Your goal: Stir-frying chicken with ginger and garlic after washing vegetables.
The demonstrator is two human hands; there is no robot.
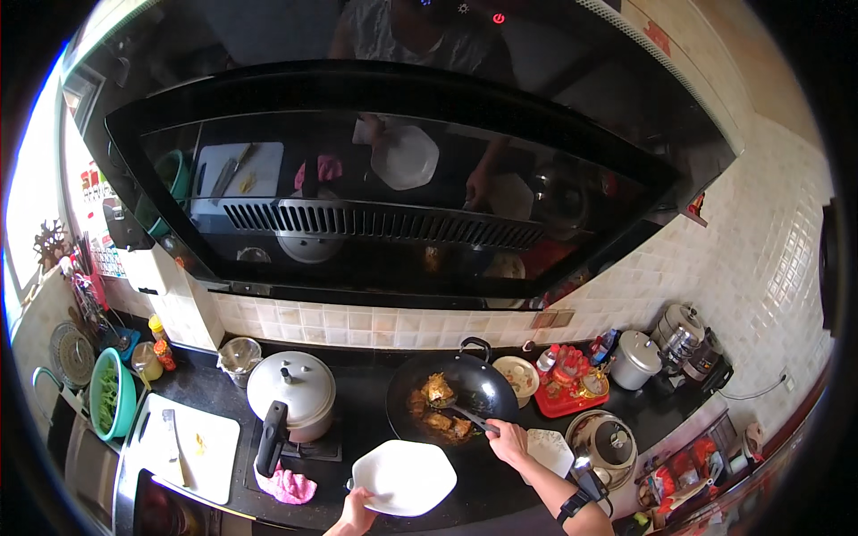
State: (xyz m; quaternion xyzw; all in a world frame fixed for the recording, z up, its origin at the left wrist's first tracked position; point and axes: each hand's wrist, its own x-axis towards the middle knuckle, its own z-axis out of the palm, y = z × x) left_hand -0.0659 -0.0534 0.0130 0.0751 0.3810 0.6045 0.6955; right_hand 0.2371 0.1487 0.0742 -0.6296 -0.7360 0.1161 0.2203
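My left hand (357,510) grips the near left rim of a white angular dish (405,477), whose inside looks bare. The dish is held just in front of a black wok (493,395). In the wok lie browned food pieces (439,422) with some sauce. My right hand (507,442) is closed around the handle of a metal cooking spoon (472,417). Its head is inside the wok, under a chunk of browned food (438,387). Another white plate (548,455) with a patterned rim lies beyond my right wrist, partly hidden by the forearm.
A pressure cooker (291,388) stands left of the wok, its black handle towards me, near a pink cloth (287,484). A knife (173,447) rests on a white cutting board (218,445). The range hood (375,201) overhangs everything. Rightwards are a red tray (573,400) and a lidded pot (603,445).
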